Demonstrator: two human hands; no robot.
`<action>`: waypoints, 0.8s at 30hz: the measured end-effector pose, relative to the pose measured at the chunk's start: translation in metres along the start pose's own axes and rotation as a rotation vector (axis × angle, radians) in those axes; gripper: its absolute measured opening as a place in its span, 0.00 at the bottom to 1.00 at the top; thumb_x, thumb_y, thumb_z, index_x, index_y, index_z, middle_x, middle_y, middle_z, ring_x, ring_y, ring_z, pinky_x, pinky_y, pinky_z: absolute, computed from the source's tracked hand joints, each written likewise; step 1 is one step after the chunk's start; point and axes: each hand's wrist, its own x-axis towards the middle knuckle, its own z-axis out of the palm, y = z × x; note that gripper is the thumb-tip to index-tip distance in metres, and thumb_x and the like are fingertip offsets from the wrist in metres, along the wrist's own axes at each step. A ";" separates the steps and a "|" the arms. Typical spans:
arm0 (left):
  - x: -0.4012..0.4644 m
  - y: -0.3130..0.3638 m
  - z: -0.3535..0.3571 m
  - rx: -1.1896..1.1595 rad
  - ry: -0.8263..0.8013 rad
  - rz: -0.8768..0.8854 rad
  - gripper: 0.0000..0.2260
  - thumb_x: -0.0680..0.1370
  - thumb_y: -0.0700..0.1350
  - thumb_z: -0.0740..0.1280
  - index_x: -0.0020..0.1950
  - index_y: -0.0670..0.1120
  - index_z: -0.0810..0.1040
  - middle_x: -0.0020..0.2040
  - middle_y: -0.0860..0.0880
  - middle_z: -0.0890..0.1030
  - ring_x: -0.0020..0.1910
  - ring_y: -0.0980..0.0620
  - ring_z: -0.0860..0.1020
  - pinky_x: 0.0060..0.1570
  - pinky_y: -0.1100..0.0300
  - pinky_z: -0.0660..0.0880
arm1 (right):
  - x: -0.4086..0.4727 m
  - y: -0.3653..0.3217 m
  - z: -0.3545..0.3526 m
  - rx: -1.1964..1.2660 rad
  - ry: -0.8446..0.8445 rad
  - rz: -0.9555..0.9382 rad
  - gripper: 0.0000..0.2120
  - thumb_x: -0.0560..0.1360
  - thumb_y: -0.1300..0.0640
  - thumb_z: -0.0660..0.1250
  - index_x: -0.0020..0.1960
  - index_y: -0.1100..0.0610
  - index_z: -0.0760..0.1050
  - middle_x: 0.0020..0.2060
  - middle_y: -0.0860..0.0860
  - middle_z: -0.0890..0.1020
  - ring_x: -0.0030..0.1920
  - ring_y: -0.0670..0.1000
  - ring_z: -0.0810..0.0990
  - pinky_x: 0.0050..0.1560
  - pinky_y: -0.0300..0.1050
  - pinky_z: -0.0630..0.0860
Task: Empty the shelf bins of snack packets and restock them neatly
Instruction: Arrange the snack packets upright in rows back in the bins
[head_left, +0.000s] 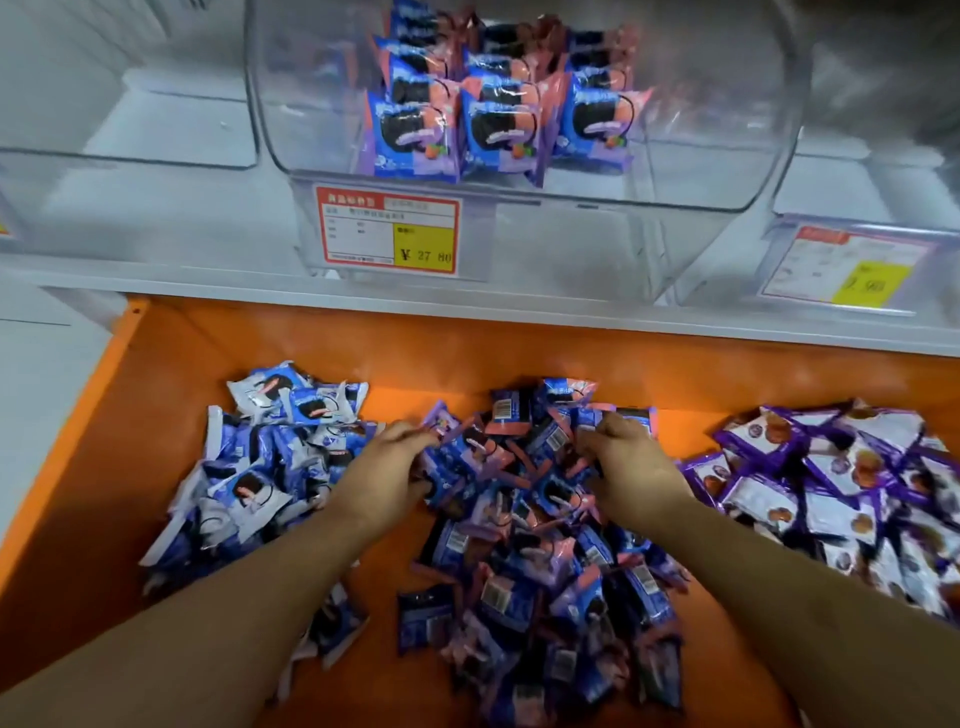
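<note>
A clear middle bin (524, 218) on the shelf holds neat upright rows of blue-and-pink cookie packets (498, 124). Below it, on an orange surface (171, 395), lies a loose heap of the same pink-and-blue packets (540, 530). My left hand (389, 467) reaches into the heap's left side, fingers curled round a packet (441, 423). At the heap's upper right my right hand (628, 462) grips another packet (631, 418).
A pile of blue-and-white packets (254, 467) lies to the left, and purple-and-white packets (852, 488) to the right. Clear bins (124, 156) stand at the left and right (883, 171) of the shelf. Price tags (389, 231) hang on the bin fronts.
</note>
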 end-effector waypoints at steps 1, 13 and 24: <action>0.001 -0.003 0.002 0.003 0.007 -0.003 0.21 0.77 0.44 0.76 0.68 0.55 0.77 0.67 0.55 0.70 0.63 0.51 0.74 0.69 0.54 0.73 | 0.000 0.000 0.001 -0.030 0.029 -0.008 0.24 0.72 0.65 0.71 0.67 0.50 0.79 0.58 0.51 0.75 0.61 0.56 0.73 0.59 0.50 0.77; -0.038 0.027 -0.061 0.103 -0.089 -0.073 0.13 0.78 0.45 0.74 0.56 0.59 0.74 0.55 0.50 0.83 0.42 0.54 0.78 0.37 0.63 0.76 | -0.031 -0.031 -0.103 0.328 -0.108 -0.020 0.07 0.76 0.51 0.75 0.48 0.46 0.76 0.41 0.49 0.83 0.38 0.49 0.80 0.40 0.47 0.76; -0.140 0.156 -0.195 -0.579 0.087 0.059 0.15 0.72 0.42 0.81 0.53 0.44 0.79 0.43 0.47 0.81 0.43 0.48 0.80 0.47 0.57 0.75 | -0.149 -0.097 -0.264 0.922 0.183 -0.160 0.06 0.76 0.53 0.75 0.51 0.52 0.83 0.31 0.50 0.74 0.36 0.48 0.72 0.40 0.50 0.71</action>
